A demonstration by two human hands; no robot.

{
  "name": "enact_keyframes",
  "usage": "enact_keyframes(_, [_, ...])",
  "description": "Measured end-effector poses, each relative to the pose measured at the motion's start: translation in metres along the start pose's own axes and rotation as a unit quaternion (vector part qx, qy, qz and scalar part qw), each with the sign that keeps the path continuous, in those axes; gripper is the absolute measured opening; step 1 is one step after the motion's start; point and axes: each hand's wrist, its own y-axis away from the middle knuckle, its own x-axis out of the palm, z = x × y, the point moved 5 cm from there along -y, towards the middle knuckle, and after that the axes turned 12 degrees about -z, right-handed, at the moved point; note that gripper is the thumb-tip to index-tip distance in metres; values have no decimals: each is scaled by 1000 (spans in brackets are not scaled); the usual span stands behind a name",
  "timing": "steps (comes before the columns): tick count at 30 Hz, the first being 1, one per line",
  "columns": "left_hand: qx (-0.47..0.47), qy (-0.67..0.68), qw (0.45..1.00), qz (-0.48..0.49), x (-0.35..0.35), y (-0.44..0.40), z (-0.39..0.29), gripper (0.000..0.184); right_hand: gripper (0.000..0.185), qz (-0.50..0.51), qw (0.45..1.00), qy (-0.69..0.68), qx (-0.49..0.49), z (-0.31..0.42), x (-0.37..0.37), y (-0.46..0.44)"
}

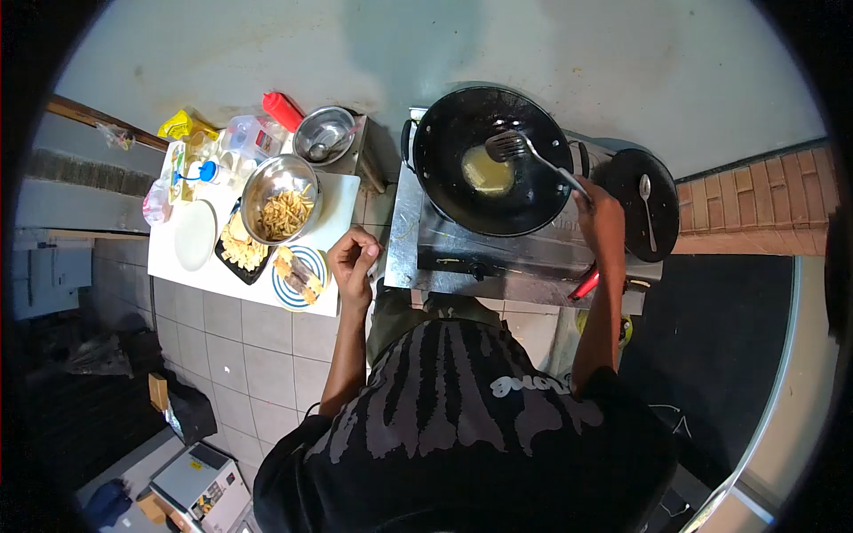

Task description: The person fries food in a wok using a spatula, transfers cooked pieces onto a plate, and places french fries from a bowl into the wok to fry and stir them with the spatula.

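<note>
Slotted turner (508,146) at work in a wok (444,169). The turner's head lies inside the wok, at the far edge of a yellowish pool of liquid (487,179) on the wok's floor; whether the blade touches the liquid or the metal cannot be told. Good practice, in judgement, is to keep the blade low and nearly flat and to draw it in slow strokes, since the liquid looks like hot oil and could splash, with the wrist carried clear of the wok's rim. The turner's handle slants over the wok's right side to the right grip (601,209), which is closed around its end, just beyond the wok's rim; the head thus lies to the left of this grip and farther from the body. The left grip (354,258) hangs apart from the wok, to its left and nearer the body; its fingers are curled, no object shows in them, and how tightly they close cannot be told. Beneath the wok stands a stove (533,255); to the wok's right, a black pan (626,226) bears a spoon (645,187); to its left, a bench (160,253) carries a metal bowl (255,182) of fries (286,215).
</note>
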Motion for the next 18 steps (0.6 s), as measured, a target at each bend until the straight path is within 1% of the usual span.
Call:
enact_keyframes(3, [-8,-2,1000,4,0,0,0,16,28,23,999,-40,-14,-4,26,4])
enact_keyframes(4, [-11,-1,1000,4,0,1,1,16,28,53,998,-29,14,-4,30,6])
enact_keyframes(5, [-14,-1,1000,5,1,1,1,15,28,53,998,-29,13,-4,30,5])
enact_keyframes(7, [-6,-2,1000,5,3,2,-2,15,27,15,1000,11,-13,-3,27,6])
enact_keyframes(8, [3,-2,1000,6,3,3,-3,15,27,17,1000,11,-14,-2,25,7])
enact_keyframes(10, [3,2,1000,0,1,5,-2,15,26,-22,1000,3,-21,-1,10,7])
enact_keyframes(11, [2,6,1000,-3,-1,6,-1,15,26,-22,999,2,-23,1,4,8])
enact_keyframes(13, [-7,2,1000,-2,-1,9,0,15,25,30,1000,-8,3,1,-1,8])
enact_keyframes(14, [-18,-3,1000,2,-1,10,1,15,25,29,1000,-9,2,-3,1,7])
enact_keyframes(16, [-14,0,1000,5,0,11,1,15,25,26,998,-13,-51,-4,6,10])
enact_keyframes(17, [-10,3,1000,9,2,11,1,15,25,25,998,-13,-51,-5,8,11])
enact_keyframes(18, [-8,3,1000,9,3,11,1,15,25,3,999,12,-31,-5,8,11])
